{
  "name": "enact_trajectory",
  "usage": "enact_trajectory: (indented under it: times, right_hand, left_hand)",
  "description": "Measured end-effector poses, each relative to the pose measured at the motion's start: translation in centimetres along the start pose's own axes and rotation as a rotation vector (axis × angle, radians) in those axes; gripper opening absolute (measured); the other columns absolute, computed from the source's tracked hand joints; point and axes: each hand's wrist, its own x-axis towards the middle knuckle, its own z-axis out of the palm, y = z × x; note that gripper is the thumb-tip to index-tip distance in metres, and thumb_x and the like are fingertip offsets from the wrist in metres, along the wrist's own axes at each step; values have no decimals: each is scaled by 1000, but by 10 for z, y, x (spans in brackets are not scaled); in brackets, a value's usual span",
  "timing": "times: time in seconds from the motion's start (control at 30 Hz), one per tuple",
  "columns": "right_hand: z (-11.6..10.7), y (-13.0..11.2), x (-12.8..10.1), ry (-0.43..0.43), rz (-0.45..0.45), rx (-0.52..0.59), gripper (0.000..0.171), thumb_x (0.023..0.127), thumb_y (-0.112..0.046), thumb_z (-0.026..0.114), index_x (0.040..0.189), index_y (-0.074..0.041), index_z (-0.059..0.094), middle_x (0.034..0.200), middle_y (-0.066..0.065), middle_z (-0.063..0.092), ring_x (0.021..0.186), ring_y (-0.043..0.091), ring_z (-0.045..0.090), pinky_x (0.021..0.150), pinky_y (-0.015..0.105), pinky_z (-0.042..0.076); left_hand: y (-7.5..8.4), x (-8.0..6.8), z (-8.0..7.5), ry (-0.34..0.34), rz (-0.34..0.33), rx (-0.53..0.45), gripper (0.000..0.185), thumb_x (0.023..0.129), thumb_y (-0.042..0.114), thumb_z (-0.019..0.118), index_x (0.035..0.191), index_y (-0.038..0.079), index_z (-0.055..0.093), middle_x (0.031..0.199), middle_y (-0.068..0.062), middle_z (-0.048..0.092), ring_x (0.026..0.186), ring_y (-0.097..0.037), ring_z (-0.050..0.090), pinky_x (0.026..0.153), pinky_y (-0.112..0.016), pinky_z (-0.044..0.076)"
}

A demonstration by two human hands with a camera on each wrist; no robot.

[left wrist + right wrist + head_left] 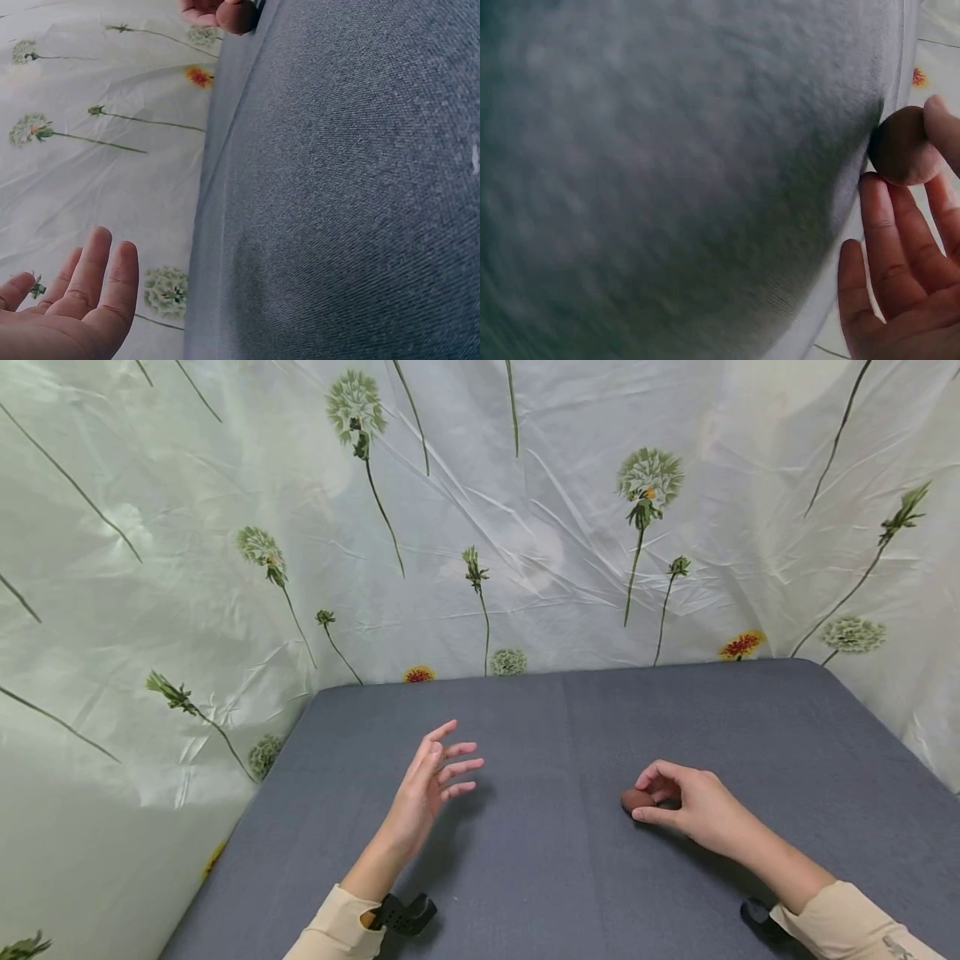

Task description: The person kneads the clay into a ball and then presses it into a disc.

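Between the thumb and fingers of my right hand (701, 806) is a smooth, reddish-brown rounded object (634, 801), low over the right part of the table. The right wrist view shows this egg-like brown object (901, 148) pinched at the fingertips, close against the cloth; whether it touches the surface I cannot tell. My left hand (422, 793) hovers above the table's left-middle part, fingers spread and holding nothing. In the left wrist view the left hand (82, 315) appears at the lower left, and the brown object (237, 16) shows at the top edge.
A grey-blue cloth covers the table (525, 860). Behind it and along the left hangs a pale curtain (540, 527) printed with dandelions and flowers. Black straps (405, 916) sit at both wrists, below beige sleeves (337, 927).
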Motion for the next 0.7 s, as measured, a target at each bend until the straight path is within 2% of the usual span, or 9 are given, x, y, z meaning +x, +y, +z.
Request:
enact_trajectory:
  times: [0.13,0.23,0.33,0.43,0.57,0.7]
  right_hand:
    - [-3,-5,3,-5,-25,-51,29,92,-40,87,103,-21,69,98,-11,73,89,0,69,77,29,53]
    - [0,-13,13,23,-37,-125,24,99,-44,79,102,-23,69,102,-8,71,97,10,69,83,36,55]
    - [10,-21,30,37,-67,-190,28,108,-44,66,116,-17,70,117,6,71,113,28,69,93,52,56]
    - [24,-26,47,-1,-89,-237,44,115,-45,51,140,-10,63,143,20,62,135,45,59,106,67,47]
    - [39,-29,57,-100,-93,-289,57,117,-49,39,157,-11,50,163,28,44,152,53,41,119,75,31]
    - [47,-32,57,-183,-88,-290,62,116,-54,36,166,-17,41,172,27,31,161,54,24,126,76,17]
  left_hand:
    - [-1,0,1,-17,6,12,56,118,46,32,168,21,28,157,-19,49,142,-35,59,105,-35,55]
    - [0,0,1,-25,16,30,55,118,46,32,168,24,28,158,-18,49,144,-38,56,107,-37,53]
    - [3,0,3,-26,31,44,52,118,45,30,167,27,28,159,-16,48,145,-40,54,109,-40,51]
    - [5,1,5,-30,43,50,50,118,41,28,167,28,28,159,-15,48,146,-42,53,110,-43,49]
    - [7,0,7,-45,52,68,51,117,37,25,167,28,26,161,-14,46,146,-41,53,111,-45,48]
    - [10,0,9,-46,67,81,51,117,36,24,167,28,26,160,-14,46,146,-41,53,112,-46,47]
